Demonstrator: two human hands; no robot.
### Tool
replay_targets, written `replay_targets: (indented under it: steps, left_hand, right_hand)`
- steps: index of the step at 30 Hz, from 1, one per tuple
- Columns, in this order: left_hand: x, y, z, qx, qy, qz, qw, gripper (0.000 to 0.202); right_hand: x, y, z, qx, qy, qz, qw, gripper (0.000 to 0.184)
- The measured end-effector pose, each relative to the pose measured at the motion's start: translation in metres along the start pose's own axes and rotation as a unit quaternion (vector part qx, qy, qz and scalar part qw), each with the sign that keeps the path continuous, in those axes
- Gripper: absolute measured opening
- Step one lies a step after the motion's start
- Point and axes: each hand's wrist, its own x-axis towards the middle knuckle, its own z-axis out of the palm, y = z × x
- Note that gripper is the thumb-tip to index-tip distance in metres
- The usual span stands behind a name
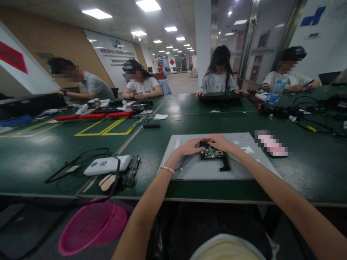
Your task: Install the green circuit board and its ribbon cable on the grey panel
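A grey metal panel (238, 169) lies flat on the green table in front of me. On it sits a small green circuit board (211, 154) in a black frame with a black bracket (224, 166) sticking out toward me. My left hand (191, 146) rests with curled fingers on the board's left far edge; a bead bracelet is on that wrist. My right hand (221, 141) curls over the board's far right edge. Both hands touch the board; their fingertips meet above it.
A white power bank (107, 165) with black cables and folded glasses (132, 173) lie at my left. A pink basket (92, 227) sits below the table edge. A phone (271, 144) lies right of the panel. Several people work at the far side, with cables (311, 115) and a water bottle (275, 92).
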Motion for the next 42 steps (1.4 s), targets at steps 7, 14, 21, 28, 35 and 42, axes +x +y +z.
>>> replay_targets:
  steps: [7, 14, 21, 28, 35, 42]
  left_hand:
    - [-0.002, 0.002, -0.001, 0.016, -0.012, -0.025, 0.999, 0.063]
    - [-0.002, 0.012, 0.0, 0.078, 0.003, -0.016, 0.997, 0.063]
    - [-0.002, 0.055, -0.003, 0.109, 0.054, 0.043, 0.992, 0.049]
    - [0.002, 0.077, 0.007, 0.098, 0.03, 0.087, 0.991, 0.05]
    - [0.002, 0.074, 0.019, 0.111, 0.008, 0.129, 0.985, 0.051]
    - [0.003, 0.075, 0.02, 0.125, -0.017, 0.127, 0.984, 0.052]
  right_hand:
    - [-0.025, 0.016, -0.047, 0.004, 0.042, 0.043, 0.998, 0.024]
    - [-0.074, 0.048, -0.076, -0.041, -0.019, 0.209, 0.977, 0.024]
    - [-0.082, 0.057, -0.079, -0.032, -0.105, 0.252, 0.961, 0.03]
    - [-0.079, 0.069, -0.074, -0.109, -0.047, 0.26, 0.958, 0.035]
    - [-0.08, 0.065, -0.07, -0.071, -0.067, 0.252, 0.963, 0.032]
    - [-0.079, 0.061, -0.071, -0.067, -0.069, 0.248, 0.964, 0.016]
